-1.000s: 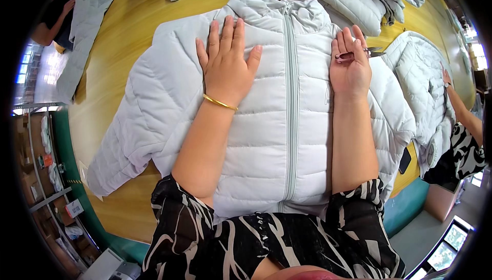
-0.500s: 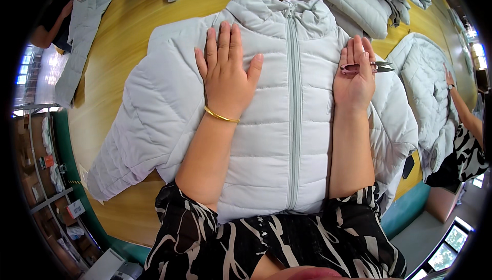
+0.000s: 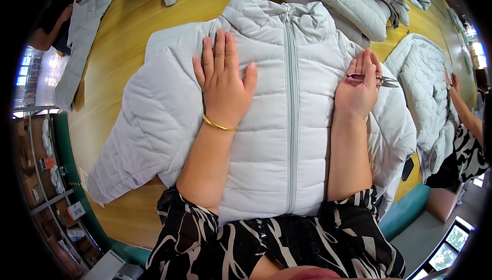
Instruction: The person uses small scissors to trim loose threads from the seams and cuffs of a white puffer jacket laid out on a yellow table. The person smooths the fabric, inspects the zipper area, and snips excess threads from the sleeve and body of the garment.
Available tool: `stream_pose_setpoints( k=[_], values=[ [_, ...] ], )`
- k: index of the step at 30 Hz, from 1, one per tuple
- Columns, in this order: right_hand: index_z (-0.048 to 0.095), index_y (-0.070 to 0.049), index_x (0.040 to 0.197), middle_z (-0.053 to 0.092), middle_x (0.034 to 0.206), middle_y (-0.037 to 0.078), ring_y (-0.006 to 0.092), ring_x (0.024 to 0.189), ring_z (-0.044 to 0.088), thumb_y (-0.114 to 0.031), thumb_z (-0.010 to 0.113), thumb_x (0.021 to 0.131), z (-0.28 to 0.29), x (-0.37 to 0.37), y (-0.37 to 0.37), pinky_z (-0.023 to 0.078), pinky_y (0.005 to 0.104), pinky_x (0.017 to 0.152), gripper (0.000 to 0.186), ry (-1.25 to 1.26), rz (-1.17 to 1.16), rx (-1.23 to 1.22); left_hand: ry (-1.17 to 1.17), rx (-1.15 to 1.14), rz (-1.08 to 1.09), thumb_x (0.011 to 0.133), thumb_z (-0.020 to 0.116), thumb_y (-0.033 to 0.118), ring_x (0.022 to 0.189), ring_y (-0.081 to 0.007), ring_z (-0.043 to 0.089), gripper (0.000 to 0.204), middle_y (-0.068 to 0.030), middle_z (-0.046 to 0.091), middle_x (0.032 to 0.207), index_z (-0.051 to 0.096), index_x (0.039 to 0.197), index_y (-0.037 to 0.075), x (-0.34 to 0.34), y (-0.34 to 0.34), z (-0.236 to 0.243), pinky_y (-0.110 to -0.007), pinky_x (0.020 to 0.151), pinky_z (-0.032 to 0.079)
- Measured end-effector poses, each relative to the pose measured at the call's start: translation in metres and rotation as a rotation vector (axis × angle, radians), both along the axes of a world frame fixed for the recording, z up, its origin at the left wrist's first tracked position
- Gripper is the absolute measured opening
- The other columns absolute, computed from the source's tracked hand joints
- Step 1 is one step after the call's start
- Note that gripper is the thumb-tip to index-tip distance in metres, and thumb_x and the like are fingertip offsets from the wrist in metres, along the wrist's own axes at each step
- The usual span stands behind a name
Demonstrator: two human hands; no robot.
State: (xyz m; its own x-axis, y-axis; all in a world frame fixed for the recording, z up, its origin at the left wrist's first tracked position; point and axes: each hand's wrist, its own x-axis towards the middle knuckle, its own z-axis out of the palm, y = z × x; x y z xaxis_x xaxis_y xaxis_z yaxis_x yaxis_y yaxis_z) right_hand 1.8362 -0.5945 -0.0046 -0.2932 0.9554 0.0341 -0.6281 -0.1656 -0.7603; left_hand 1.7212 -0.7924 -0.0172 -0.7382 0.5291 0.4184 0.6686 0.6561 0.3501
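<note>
A light grey padded jacket (image 3: pixel 256 172) lies front up before me, its grey zipper (image 3: pixel 292 126) closed and its collar away from me. My left hand (image 3: pixel 225 83) rests flat on the chest to the left of the zipper, fingers stretched out and a gold bangle (image 3: pixel 219 123) at the wrist. On the other side, my right hand (image 3: pixel 357 93) lies palm up along the jacket's side, near the armhole. Its thumb clamps small thread snips (image 3: pixel 388 81) against the fingers, with the blades pointing right.
More grey jackets (image 3: pixel 353 11) are heaped at the far side of the yellow wooden table (image 3: pixel 128 39), a red and white tag on one. At right, another person's hand (image 3: pixel 454 83) touches a grey jacket (image 3: pixel 420 85). Someone sits at far left. A dark phone-like object (image 3: pixel 408 169) lies at the right edge.
Both hands have slid slightly toward me over the jacket. The collar lies a little nearer, and a pocket seam beside my right wrist shows more fully.
</note>
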Motion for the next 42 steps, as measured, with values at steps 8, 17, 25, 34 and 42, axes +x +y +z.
stream_pose_setpoints(
  k=[8,17,25,34,42],
  values=[
    [0.048,-0.004,0.113,0.047,0.125,0.008,0.0193,0.118,0.041,-0.014,0.037,0.094,0.0,0.001,-0.003,0.028,0.0335,0.101,0.024,-0.011,-0.049,0.047,-0.009,0.016,-0.003,0.085,0.048,0.03,0.134,-0.0302,0.017,0.062,-0.0103,0.027,0.143,0.027,0.137,0.004,0.001,0.0,0.0,-0.048,0.106,0.005],
    [0.049,-0.001,0.11,0.036,0.134,0.016,0.0212,0.122,0.037,-0.012,0.037,0.094,-0.008,-0.002,-0.005,0.025,0.0337,0.105,0.022,-0.003,0.019,0.224,0.031,0.059,-0.062,0.085,0.049,0.029,0.13,-0.0285,0.025,0.049,-0.0089,0.037,0.137,0.042,0.128,0.009,-0.001,0.013,0.011,-0.046,0.104,0.012],
    [0.051,0.0,0.103,0.05,0.119,0.02,0.0215,0.113,0.046,-0.011,0.039,0.093,-0.006,-0.007,-0.014,0.031,0.0317,0.101,0.018,0.01,0.042,0.223,-0.162,-0.446,-0.26,0.086,0.05,0.035,0.097,-0.025,0.053,0.031,-0.006,0.062,0.1,0.059,0.101,0.009,-0.061,0.089,0.056,-0.04,0.093,0.027],
    [0.05,0.0,0.104,0.052,0.117,0.022,0.0227,0.113,0.047,-0.012,0.039,0.093,0.002,-0.002,-0.022,0.031,0.0326,0.1,0.02,-0.01,0.075,0.268,-1.119,-0.108,-0.599,0.084,0.061,0.031,0.077,0.0,0.046,0.029,0.0069,0.057,0.088,0.06,0.098,0.005,-0.102,0.073,0.096,-0.015,0.071,0.038],
    [0.05,0.001,0.104,0.052,0.116,0.023,0.0227,0.111,0.049,-0.012,0.038,0.094,0.006,0.0,-0.023,0.032,0.0327,0.1,0.02,0.0,0.078,0.29,-1.268,0.131,-0.714,0.088,0.056,0.022,0.088,-0.0019,0.05,0.028,0.0044,0.058,0.099,0.055,0.109,0.004,-0.09,0.071,0.101,-0.018,0.079,0.041]
  ],
)
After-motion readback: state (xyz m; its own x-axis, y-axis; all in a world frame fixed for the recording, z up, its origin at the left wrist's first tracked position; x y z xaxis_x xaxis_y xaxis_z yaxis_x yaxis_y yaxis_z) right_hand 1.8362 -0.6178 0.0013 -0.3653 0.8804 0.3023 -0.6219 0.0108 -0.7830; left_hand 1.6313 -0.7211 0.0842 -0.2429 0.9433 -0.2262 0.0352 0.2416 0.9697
